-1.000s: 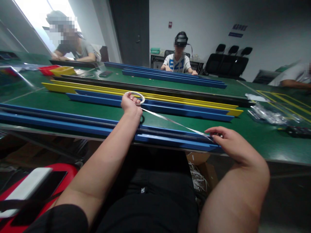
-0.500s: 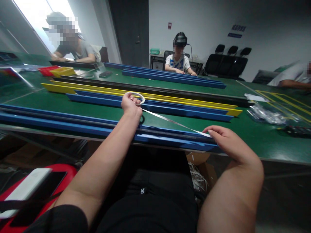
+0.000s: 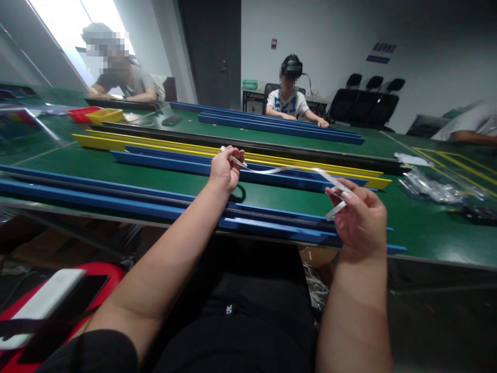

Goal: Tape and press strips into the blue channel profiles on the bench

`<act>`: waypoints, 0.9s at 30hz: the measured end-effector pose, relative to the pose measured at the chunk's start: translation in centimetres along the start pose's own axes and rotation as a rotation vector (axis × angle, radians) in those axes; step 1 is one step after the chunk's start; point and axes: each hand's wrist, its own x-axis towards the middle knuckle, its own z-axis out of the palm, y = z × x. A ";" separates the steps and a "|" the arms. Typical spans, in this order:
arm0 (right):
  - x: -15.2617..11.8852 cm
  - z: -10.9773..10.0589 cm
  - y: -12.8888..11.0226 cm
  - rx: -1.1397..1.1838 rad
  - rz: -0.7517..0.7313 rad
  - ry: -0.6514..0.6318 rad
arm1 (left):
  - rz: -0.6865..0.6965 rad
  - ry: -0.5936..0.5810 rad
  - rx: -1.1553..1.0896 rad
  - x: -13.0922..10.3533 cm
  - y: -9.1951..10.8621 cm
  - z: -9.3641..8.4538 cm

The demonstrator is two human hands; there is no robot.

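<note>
My left hand [image 3: 225,172] is closed on a roll of white tape, now turned nearly edge-on and largely hidden by the fingers. From it a loose, wavy tape strip [image 3: 267,171] runs across to my right hand [image 3: 360,215]. There the thumb and fingers pinch the strip, and a short end hangs below the fingertips. Both hands are raised above the table. Beneath them, along the near edge, lie long blue rails [image 3: 116,200] with a dark strip along them. Beyond is another blue rail [image 3: 166,165], with a yellow rail [image 3: 93,141] behind it.
Black rails [image 3: 272,148] and more blue rails [image 3: 279,127] lie farther across the green table [image 3: 435,233]. Clear plastic bags [image 3: 427,187] are at right; a red bin [image 3: 82,114] and yellow bin [image 3: 105,116] at far left. Other people sit around the table.
The tape strip has gone from taut to slack. My right hand has risen and turned, with a tape end now hanging below it. My left hand has rotated the roll edge-on.
</note>
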 end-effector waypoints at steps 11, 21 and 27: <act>0.2 0.1 0.1 0.667 0.054 -0.032 | -0.015 -0.264 0.308 -1.2 -1.1 0.1; -0.7 4.1 3.5 -0.655 0.232 -0.359 | -0.086 -0.462 0.411 -1.7 -1.4 -0.2; -1.5 6.2 3.6 -0.877 0.067 -0.433 | -0.105 -0.660 0.432 -2.3 -1.8 -0.1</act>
